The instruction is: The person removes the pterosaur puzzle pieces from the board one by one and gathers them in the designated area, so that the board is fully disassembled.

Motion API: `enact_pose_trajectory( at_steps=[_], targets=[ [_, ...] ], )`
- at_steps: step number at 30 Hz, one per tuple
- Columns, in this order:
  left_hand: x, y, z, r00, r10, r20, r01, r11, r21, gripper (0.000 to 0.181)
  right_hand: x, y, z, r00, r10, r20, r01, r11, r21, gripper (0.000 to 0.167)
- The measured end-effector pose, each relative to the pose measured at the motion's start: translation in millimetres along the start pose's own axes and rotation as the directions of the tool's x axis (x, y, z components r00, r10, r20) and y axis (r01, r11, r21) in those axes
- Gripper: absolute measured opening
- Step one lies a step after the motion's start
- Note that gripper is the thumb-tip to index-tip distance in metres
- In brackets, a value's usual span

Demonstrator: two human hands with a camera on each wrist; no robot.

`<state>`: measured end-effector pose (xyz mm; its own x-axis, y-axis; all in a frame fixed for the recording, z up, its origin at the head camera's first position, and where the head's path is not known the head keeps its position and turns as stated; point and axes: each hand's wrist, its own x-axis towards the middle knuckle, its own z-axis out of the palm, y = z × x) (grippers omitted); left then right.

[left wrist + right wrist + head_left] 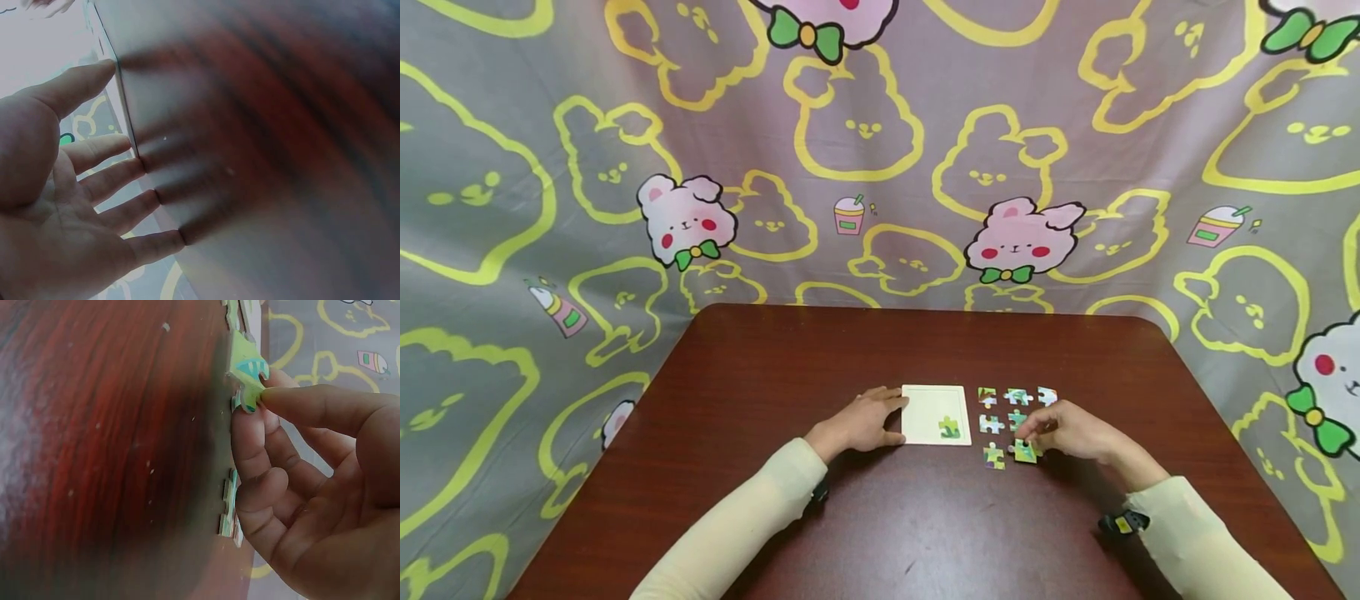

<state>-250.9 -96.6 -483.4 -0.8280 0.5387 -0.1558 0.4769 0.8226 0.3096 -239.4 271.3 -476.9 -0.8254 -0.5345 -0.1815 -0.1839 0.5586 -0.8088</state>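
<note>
A cream square puzzle board [925, 410] lies on the table with one green jigsaw piece [950, 427] in its near right corner. My left hand [863, 421] touches the board's left edge, thumb and fingers spread; in the left wrist view the fingers [119, 215] look straight. To the right of the board, my right hand [1067, 429] pinches a green jigsaw piece [245, 359] with blue and white marks between thumb and fingers. That piece looks tilted in the right wrist view; whether it still touches the table is unclear.
Several loose jigsaw pieces lie in rough rows right of the board, among them a corner piece [994, 457] and one at the back [987, 397]. The right hand partly covers others. A patterned curtain [865, 150] hangs behind the dark red-brown table [805, 358].
</note>
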Motion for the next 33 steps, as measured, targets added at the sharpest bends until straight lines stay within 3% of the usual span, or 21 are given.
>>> enact_pose_trajectory(
  at_steps=[21, 33],
  targets=[
    [0.4, 1.4, -2.8, 1.0, -0.001, -0.002, 0.001, 1.0, -0.01, 0.069, 1.1, 5.4, -0.9, 1.0, -0.017, 0.012, 0.018, 0.999, -0.033, 0.017],
    [1.3, -1.0, -0.6, 1.0, 0.015, -0.009, -0.016, 1.0, -0.01, 0.069, 15.1, -7.6, 10.3, 0.999, -0.043, -0.027, 0.042, 0.998, -0.042, 0.014]
  ],
)
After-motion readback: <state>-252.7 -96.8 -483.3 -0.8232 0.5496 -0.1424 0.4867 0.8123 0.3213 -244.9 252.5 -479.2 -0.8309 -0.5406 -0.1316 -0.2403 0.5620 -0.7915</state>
